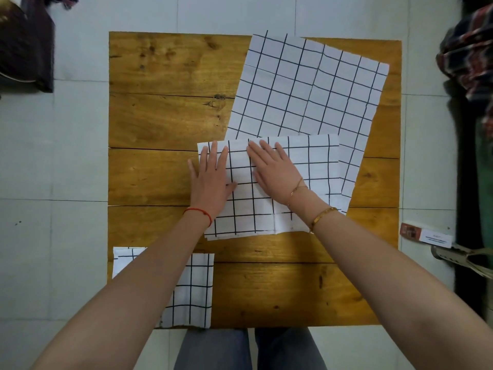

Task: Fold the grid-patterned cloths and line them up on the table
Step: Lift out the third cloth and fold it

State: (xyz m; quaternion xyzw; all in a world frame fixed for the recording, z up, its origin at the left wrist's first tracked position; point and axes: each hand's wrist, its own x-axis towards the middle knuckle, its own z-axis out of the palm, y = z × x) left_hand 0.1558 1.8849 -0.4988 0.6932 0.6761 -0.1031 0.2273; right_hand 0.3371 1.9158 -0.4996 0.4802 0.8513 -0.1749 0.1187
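Both hands flat, fingers straight, on half-folded white black-grid cloth [269, 182] at centre of brown wooden plank table [165, 116]: left hand [212, 177] on its left edge, right hand [274, 172] just beside. Unfolded grid cloth [306, 89] at table's far right, partly under it; folded grid cloth [192, 289] at near-left corner.

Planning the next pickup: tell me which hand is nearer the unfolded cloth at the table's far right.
Right. The right hand presses the half-folded cloth just below the unfolded cloth; the left hand lies flat further left, over that cloth's left edge.
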